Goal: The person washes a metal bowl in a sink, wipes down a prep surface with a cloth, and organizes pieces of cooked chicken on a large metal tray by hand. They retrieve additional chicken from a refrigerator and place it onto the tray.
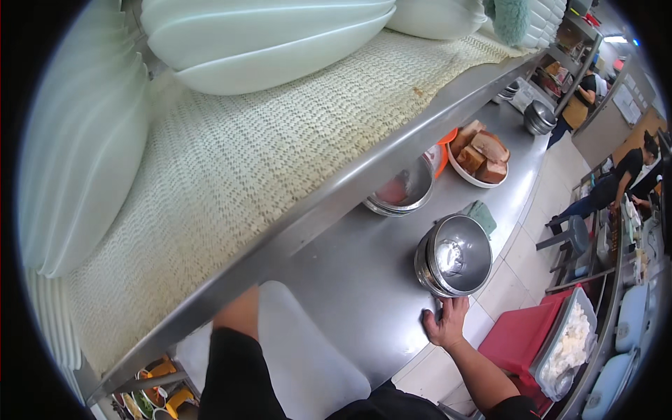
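While a steel shelf (392,150) lined with a woven mat (252,161) and stacked white plates (266,42) fills the upper left of the frame, the steel counter (350,280) runs below it toward the upper right. At lower centre a white cutting board (308,357) lies on the counter. Right of centre sits a stack of steel bowls (453,255). Just under it, the right hand (445,320) rests on the counter edge, fingers loosely spread, touching the bowls' base, holding nothing. The left hand is hidden beneath the shelf, so I cannot tell its grip.
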### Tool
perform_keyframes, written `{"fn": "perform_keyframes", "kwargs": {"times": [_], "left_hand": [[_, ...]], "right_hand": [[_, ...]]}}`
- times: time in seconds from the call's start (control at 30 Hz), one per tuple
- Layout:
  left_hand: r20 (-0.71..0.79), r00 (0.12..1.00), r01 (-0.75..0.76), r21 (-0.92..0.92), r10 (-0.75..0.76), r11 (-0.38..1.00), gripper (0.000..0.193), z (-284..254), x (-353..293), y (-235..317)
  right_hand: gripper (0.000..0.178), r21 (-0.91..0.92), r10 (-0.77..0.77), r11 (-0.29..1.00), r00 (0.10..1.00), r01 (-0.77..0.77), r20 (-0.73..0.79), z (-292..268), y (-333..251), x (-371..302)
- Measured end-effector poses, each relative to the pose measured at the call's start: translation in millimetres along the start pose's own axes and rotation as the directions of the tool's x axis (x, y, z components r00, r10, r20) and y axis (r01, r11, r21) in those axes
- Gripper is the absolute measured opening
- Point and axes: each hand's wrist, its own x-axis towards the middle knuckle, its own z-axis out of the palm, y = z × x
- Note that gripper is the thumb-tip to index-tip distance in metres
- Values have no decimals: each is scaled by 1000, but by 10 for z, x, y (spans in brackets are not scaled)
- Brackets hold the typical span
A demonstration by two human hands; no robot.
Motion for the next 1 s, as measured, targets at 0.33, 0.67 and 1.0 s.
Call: {"fn": "perform_keyframes", "kwargs": {"times": [0.33, 0.67, 1.0], "left_hand": [[-184, 876, -471, -116, 447, 875, 43, 479, -1109, 1113], [-44, 687, -724, -127, 726, 678, 41, 354, -2189, 810], [-83, 511, -789, -440, 855, 429, 36, 614, -4167, 1096]], "right_hand": [[41, 65, -80, 994, 988, 89, -129, 62, -51, -96], [40, 170, -195, 958, 961, 229, -196, 128, 218, -161], [24, 915, 236, 333, 960, -226, 151, -477, 853, -220]]}}
